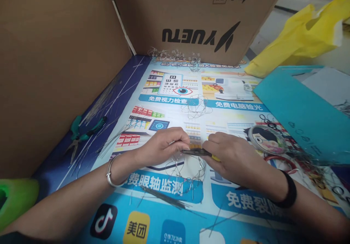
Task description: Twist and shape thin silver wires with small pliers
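My right hand [231, 154] is closed around the yellow handle of a pair of dark-jawed pliers [197, 151]. The jaws point left, toward the fingertips of my left hand [171, 143]. Those fingers are pinched together at the plier tips. Just below both hands sits a loose round frame of thin bent wire [203, 171], which the left fingers seem to hold by its upper edge, though the grip itself is hidden. A bundle of straight wires [164, 197] lies on the printed sheet nearer to me. Farther off rests another wire frame [197, 107].
Cardboard walls [164, 14] stand at the back and left. Green-handled pliers [79, 138] and long wires [100, 103] lie left. At right are a round tin [268, 140], a red ring [292, 163], a teal box [306, 120] and yellow cloth [300, 36]. Tangled wire pieces [177, 55] line the back.
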The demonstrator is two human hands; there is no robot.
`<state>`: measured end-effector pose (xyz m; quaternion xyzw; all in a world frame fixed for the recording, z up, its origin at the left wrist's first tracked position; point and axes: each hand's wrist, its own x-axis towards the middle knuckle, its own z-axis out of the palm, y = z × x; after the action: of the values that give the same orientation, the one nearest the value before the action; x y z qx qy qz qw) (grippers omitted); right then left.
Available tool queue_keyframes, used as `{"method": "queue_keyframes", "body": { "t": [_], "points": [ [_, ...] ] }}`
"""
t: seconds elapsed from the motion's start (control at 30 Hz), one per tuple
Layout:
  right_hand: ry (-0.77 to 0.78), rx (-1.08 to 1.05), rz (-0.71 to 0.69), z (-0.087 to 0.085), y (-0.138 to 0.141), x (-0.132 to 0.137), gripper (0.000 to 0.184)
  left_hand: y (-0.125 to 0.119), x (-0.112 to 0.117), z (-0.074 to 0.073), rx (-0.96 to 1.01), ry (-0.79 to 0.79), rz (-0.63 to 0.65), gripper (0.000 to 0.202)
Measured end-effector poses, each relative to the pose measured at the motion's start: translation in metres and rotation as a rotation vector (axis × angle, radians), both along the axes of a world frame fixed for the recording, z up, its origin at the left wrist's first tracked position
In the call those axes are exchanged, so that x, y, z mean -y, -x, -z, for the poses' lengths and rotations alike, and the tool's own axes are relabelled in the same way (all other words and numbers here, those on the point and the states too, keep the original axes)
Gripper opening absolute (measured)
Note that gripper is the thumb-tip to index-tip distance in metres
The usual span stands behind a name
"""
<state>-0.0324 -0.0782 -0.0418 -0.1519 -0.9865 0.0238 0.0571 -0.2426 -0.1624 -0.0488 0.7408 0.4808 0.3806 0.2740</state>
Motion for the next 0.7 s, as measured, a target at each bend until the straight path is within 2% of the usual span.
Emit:
{"method": "queue_keyframes", "body": {
  "t": [0.17,0.3,0.53,0.7],
  "points": [
    [-0.022,0.024,-0.045,-0.0072,-0.0001,-0.0018,0.014,-0.0009,0.0012,0.0005,-0.045,0.007,0.038,0.019],
    [-0.039,0.053,-0.017,-0.0075,0.0009,-0.0015,0.010,-0.0013,0.0018,0.0023,-0.063,-0.019,0.055,0.021],
    [-0.023,0.100,0.007,-0.0058,-0.0017,0.0009,0.012,-0.0042,0.0032,0.0002,-0.070,-0.045,0.091,0.021],
    [-0.009,0.111,0.040,-0.0043,-0.0005,0.0040,0.014,-0.0044,0.0041,-0.0003,-0.088,-0.039,0.054,0.021]
  ]
}}
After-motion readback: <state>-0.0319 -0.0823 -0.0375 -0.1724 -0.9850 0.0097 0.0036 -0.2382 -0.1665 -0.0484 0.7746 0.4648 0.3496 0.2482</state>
